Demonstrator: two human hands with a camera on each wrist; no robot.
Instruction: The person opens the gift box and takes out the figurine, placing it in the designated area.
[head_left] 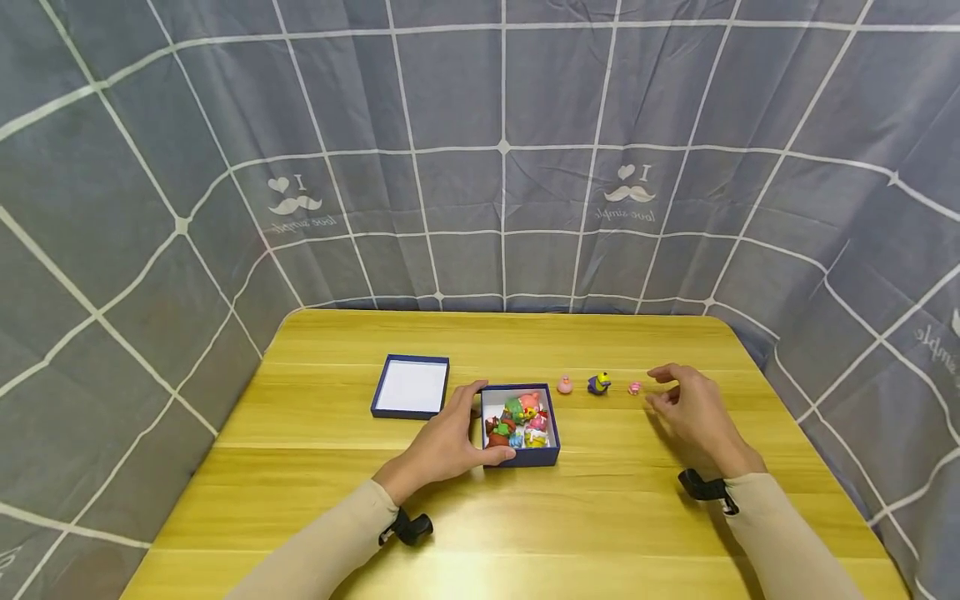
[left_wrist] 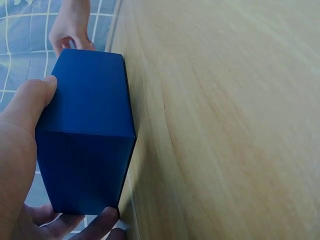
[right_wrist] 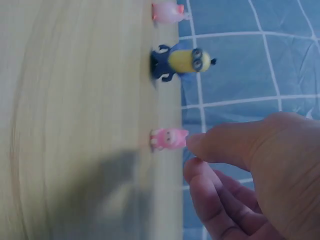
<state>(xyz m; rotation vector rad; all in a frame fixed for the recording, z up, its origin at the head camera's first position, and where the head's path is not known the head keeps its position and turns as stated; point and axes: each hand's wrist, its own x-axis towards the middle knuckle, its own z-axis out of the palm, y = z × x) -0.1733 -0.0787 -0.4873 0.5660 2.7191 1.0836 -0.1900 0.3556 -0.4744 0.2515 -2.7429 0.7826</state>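
Note:
My left hand [head_left: 448, 440] grips a small dark blue box [head_left: 536, 457] by its left side, thumb at the near wall and fingers at the far one. Inside lie several colourful toy figurines [head_left: 522, 407]. In the left wrist view the blue outer walls of the box fill the hand's grasp. Just right of a small pink figurine [right_wrist: 169, 138] is my right hand [head_left: 696, 410], holding nothing, its thumb and fingers apart. That figurine stands upright on the table. A yellow and blue minion figurine [head_left: 598, 383] and a pink duck-like figurine [head_left: 565, 385] stand left of it in a row.
A blue-rimmed box lid [head_left: 411, 387], white inside, lies upturned to the left of the box. Everything rests on a wood-grain table [head_left: 600, 525]. Behind and around it hangs a grey curtain [head_left: 450, 192] with white grid lines.

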